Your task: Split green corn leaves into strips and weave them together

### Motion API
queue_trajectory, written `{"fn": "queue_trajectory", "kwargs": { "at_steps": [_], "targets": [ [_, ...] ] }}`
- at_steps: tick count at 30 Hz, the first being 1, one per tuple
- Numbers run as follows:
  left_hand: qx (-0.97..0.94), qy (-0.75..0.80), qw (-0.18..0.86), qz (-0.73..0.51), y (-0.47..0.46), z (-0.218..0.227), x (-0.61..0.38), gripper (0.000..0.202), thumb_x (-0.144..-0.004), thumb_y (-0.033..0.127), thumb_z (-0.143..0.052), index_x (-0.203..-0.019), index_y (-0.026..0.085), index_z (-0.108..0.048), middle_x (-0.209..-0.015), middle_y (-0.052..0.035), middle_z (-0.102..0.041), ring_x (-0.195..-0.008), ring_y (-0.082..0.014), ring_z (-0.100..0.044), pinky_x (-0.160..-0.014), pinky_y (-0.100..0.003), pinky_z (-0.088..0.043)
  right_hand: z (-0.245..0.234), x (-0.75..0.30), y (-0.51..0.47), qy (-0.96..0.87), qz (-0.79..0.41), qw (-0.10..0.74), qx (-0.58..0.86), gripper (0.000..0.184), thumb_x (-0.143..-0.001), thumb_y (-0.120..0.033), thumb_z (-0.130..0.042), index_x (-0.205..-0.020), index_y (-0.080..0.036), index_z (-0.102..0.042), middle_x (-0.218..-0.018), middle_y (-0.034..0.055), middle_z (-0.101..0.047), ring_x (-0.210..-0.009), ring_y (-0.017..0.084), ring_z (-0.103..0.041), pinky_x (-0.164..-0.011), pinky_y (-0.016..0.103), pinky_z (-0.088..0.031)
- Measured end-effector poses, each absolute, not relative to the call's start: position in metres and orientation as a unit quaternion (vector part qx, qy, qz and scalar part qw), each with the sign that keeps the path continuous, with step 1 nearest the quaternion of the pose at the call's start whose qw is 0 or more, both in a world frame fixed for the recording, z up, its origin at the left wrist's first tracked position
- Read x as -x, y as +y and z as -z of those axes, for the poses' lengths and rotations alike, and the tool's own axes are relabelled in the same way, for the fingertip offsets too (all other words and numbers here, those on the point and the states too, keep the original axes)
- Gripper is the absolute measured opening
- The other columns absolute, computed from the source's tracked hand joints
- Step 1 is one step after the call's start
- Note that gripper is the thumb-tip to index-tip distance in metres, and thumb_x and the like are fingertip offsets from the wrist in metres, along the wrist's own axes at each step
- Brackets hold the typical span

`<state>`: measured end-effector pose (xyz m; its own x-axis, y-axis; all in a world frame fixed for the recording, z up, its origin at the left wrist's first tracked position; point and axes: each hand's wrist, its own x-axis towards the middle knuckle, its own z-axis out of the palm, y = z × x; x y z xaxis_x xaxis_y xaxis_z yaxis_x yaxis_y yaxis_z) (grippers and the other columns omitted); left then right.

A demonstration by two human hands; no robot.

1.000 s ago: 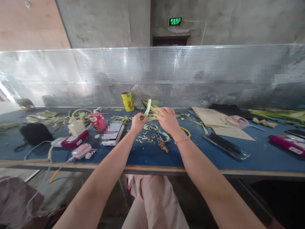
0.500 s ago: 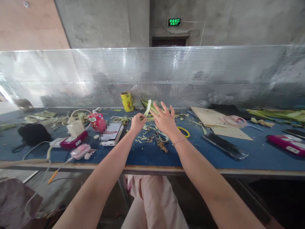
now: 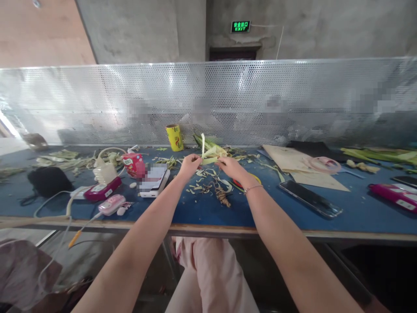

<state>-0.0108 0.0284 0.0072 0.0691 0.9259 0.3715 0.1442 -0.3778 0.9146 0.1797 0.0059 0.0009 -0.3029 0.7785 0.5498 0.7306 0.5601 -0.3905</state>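
Note:
Above the middle of the blue table, my left hand [image 3: 191, 166] pinches a pale green leaf strip [image 3: 209, 161], one end of which sticks up past the fingers. My right hand [image 3: 230, 168] is closed on the strip's other side, palm down, its fingertips partly hidden. Just behind the hands lies a bunch of green leaves [image 3: 203, 142]. Below them are pale leaf scraps [image 3: 197, 188] and a brown twisted fibre bundle [image 3: 223, 197]. A round yellow-and-red thing [image 3: 259, 179] is partly covered by my right wrist.
At the back stand a yellow can [image 3: 174, 138] and a perforated metal screen [image 3: 137, 87]. To the left are a phone [image 3: 154, 177] on a white box, a red pouch [image 3: 133, 164] and cables. A dark phone [image 3: 309, 198] and brown card [image 3: 319, 181] lie right.
My right hand was open with spread fingers; it has come down and closed on the strip. My left hand keeps its pinch. The view has shifted slightly.

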Motion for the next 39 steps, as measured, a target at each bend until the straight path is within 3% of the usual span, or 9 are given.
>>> {"fn": "queue_trajectory", "kwargs": {
  "at_steps": [8, 17, 21, 28, 33, 39],
  "targets": [
    [-0.698, 0.33, 0.473, -0.424, 0.012, -0.013, 0.011, 0.015, -0.059, 0.027, -0.065, -0.06, 0.016, -0.055, -0.056, 0.0028, -0.049, -0.053, -0.0072, -0.046, -0.056, -0.024, -0.041, -0.002, -0.193, 0.013, -0.774, 0.004, 0.411, 0.481, 0.028, -0.085, -0.017, -0.044, -0.095, -0.017, -0.071, -0.097, 0.0104, -0.065, -0.093, 0.02, -0.058, -0.087, 0.034, -0.043],
    [-0.71, 0.444, 0.375, -0.399, 0.023, -0.006, 0.013, 0.013, -0.061, 0.023, -0.056, -0.052, 0.017, -0.049, -0.044, 0.0042, -0.043, -0.044, -0.0073, -0.038, -0.048, -0.023, -0.027, -0.013, -0.18, -0.009, -0.744, -0.023, 0.509, 0.433, 0.029, -0.072, -0.014, -0.047, -0.096, -0.017, -0.064, -0.09, 0.0074, -0.064, -0.079, 0.019, -0.058, -0.078, 0.034, -0.045],
    [-0.766, 0.434, 0.274, -0.387, 0.018, -0.009, 0.013, 0.01, -0.06, 0.024, -0.055, -0.055, 0.016, -0.053, -0.047, 0.0039, -0.047, -0.048, -0.0082, -0.04, -0.05, -0.023, -0.028, -0.011, -0.166, -0.009, -0.731, -0.096, 0.566, 0.367, 0.022, -0.069, -0.017, -0.05, -0.09, -0.019, -0.057, -0.087, 0.0044, -0.061, -0.082, 0.018, -0.057, -0.077, 0.032, -0.046],
    [-0.803, 0.395, 0.248, -0.371, 0.006, -0.012, 0.006, 0.005, -0.058, 0.02, -0.053, -0.057, 0.015, -0.053, -0.056, 0.0027, -0.051, -0.055, -0.0093, -0.045, -0.055, -0.023, -0.033, -0.011, -0.145, -0.011, -0.647, -0.419, 0.538, 0.34, 0.021, -0.066, -0.028, -0.055, -0.085, -0.02, -0.06, -0.072, -0.001, -0.061, -0.049, 0.008, -0.053, -0.049, 0.023, -0.042],
    [-0.782, 0.408, 0.244, -0.403, 0.004, -0.014, 0.006, 0.005, -0.057, 0.019, -0.055, -0.056, 0.015, -0.053, -0.056, 0.0032, -0.051, -0.057, -0.0093, -0.045, -0.056, -0.023, -0.034, -0.018, -0.148, -0.017, -0.594, -0.505, 0.554, 0.292, 0.026, -0.065, -0.033, -0.063, -0.086, -0.018, -0.064, -0.075, 0.0017, -0.066, -0.049, 0.009, -0.057, -0.043, 0.021, -0.041],
    [-0.792, 0.409, 0.231, -0.389, 0.007, -0.012, 0.007, 0.008, -0.059, 0.021, -0.055, -0.061, 0.014, -0.058, -0.057, 0.0026, -0.054, -0.057, -0.0095, -0.046, -0.055, -0.023, -0.034, -0.019, -0.151, -0.017, -0.549, -0.557, 0.575, 0.238, 0.028, -0.064, -0.039, -0.071, -0.081, -0.018, -0.064, -0.076, 0.0034, -0.068, -0.059, 0.011, -0.062, -0.049, 0.022, -0.048]
  ]
}}
